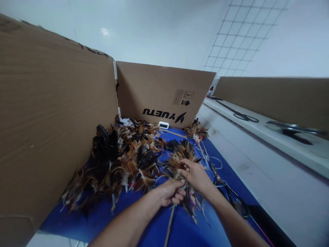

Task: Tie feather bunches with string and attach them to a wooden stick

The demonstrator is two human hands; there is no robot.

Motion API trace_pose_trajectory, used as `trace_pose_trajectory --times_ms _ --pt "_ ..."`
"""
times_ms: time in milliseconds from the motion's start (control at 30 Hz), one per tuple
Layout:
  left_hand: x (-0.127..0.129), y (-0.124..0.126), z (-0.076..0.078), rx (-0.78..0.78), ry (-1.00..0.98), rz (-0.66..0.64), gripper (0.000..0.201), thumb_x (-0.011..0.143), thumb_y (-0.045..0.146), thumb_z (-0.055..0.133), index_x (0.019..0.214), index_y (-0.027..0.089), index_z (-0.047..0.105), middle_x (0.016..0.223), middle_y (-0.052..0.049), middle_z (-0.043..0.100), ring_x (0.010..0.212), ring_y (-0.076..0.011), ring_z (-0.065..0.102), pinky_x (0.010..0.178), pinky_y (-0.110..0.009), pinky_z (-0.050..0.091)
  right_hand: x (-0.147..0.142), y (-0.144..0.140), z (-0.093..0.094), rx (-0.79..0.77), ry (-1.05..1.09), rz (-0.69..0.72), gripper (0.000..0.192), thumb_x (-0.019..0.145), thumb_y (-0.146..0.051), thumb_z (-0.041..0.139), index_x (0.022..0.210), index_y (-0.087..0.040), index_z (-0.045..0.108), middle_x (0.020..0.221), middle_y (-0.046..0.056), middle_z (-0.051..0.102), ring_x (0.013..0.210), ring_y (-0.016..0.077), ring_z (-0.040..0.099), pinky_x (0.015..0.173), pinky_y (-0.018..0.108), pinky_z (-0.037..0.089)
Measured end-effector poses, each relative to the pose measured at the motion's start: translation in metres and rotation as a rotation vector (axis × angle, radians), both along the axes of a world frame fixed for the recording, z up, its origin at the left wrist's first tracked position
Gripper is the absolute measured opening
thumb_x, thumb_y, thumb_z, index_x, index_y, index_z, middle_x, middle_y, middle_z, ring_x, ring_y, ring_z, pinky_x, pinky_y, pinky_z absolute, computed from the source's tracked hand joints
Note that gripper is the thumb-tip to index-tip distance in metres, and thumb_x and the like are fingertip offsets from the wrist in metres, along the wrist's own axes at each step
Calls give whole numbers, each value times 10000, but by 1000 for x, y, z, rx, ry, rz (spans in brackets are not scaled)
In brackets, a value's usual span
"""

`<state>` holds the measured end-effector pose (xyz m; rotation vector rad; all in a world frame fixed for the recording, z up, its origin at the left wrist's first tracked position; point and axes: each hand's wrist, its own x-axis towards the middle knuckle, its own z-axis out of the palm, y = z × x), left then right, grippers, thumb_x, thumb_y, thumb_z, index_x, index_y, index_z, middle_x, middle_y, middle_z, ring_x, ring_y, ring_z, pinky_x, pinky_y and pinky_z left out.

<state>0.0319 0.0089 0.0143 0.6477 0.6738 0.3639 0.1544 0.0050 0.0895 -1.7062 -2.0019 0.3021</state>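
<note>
Two bare forearms come in from the bottom edge of the view, each ending in a bare hand: the left hand (pixel 171 192) and the right hand (pixel 196 175). No sleeve, glove, watch, ring or strap shows on either. Behind the fingers (pixel 180 195) both wrists are uncovered, and the arms are bare right down to the frame's edge.

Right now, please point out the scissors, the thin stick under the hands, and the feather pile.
scissors (pixel 238 202): head view, on the dark handle loops.
thin stick (pixel 169 223): head view, on its bare lower shaft.
feather pile (pixel 123 161): head view, on the brown middle of the heap.
</note>
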Motion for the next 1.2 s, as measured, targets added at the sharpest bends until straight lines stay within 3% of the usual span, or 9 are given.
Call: trace_pose_trajectory --times_ms 167,500,567,700,867,967,1100,1200 --pt "-2 1 2 -43 -70 -26 285 762 415 561 800 173 414 566 36 451 363 -24 308 374 -151 81 0 0 9 -5 -46 37 116 693 -183 498 781 -210 569 596 -20 571 534 143 506 524 238 342" --pt "-3 0 1 -4 -73 -13 271 793 403 537 800 197 361 556 49 415 361 -25 286 376 -147 84 -3 4 1 -35 -5 100 201 701 -164 472 867 -198 580 627 -17 597 556 150 557 561 251 397" --pt "-3 0 0 10 -66 -8 272 796 406 534 791 189 369 564 42 424 364 -24 294 373 -149 94 0 1 3 21 6 71 189 726 -196 479 882 -197 588 689 2 625 612 161 581 604 267 425" --pt "-3 0 -1 17 -91 -11 318 774 425 562 749 180 360 570 41 417 372 -19 285 375 -154 91 13 -12 6 290 23 -66 198 781 -303 509 917 -184 589 880 65 646 762 187 602 724 309 452" --pt "-4 1 0 12 -170 -50 402 718 462 621 711 185 330 547 70 333 384 -11 233 387 -164 46 25 -44 1 429 12 -259 234 823 -394 490 852 -197 612 764 43 650 637 170 591 646 283 448" --pt "-5 1 2 21 -186 -52 412 709 475 626 709 181 337 549 73 312 392 -11 223 392 -169 34 26 -63 -15 360 65 -358 275 817 -451 493 773 -209 615 660 19 650 567 162 596 583 262 450" --pt "-6 -1 5 8 -214 -37 406 708 462 636 712 177 346 566 67 318 401 -9 222 395 -168 36 26 -77 -40 157 183 -315 286 827 -472 470 782 -225 607 609 5 654 538 161 616 507 232 463" --pt "-8 -1 5 -10 -263 -62 402 700 446 648 698 174 351 559 71 300 401 -11 221 394 -167 33 24 -79 -46 96 226 -264 274 813 -471 485 794 -227 609 619 7 663 536 164 622 488 227 470"
